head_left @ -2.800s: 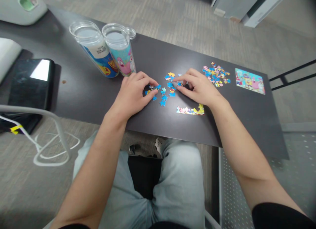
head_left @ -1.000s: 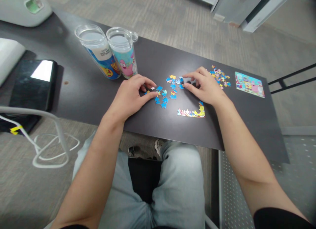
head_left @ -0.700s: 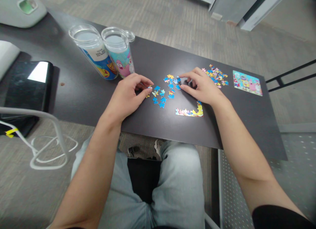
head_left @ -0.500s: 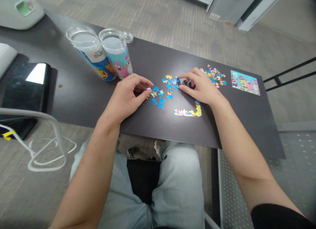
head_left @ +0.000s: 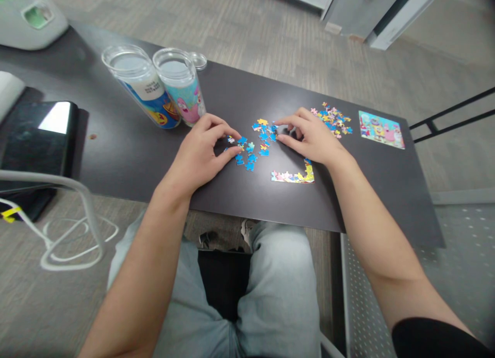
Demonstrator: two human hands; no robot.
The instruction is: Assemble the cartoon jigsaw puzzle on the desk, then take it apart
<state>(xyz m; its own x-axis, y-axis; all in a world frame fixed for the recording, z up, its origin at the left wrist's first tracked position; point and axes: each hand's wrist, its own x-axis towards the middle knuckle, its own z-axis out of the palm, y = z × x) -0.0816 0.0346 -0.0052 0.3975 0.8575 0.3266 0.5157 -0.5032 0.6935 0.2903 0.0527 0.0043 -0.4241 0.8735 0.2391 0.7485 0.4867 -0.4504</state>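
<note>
My left hand [head_left: 207,154] rests at the left side of loose jigsaw pieces [head_left: 250,147], mostly blue. Its thumb and forefinger are apart, the tips at the pieces' edge. My right hand [head_left: 307,136] is curved over the table with thumb and forefinger apart, touching or very near a second loose cluster [head_left: 264,137]. Below it lies a joined corner strip [head_left: 291,176] of pink and yellow pieces, its upper end partly hidden by the hand. Beyond the right hand sits a heap of mixed pieces [head_left: 335,120]. A picture card [head_left: 381,130] lies to its right.
Two clear-topped printed canisters [head_left: 152,103] [head_left: 185,98] stand at the left, with a clear lid [head_left: 199,61] behind them. A black glossy device [head_left: 38,136] and a white cable [head_left: 73,265] are at far left. The dark table [head_left: 240,198] ends just before my knees.
The left thumb and forefinger have shifted slightly right among the blue pieces, and a small pale piece now shows beside them. The right fingertips have moved slightly left. The view has shifted a little.
</note>
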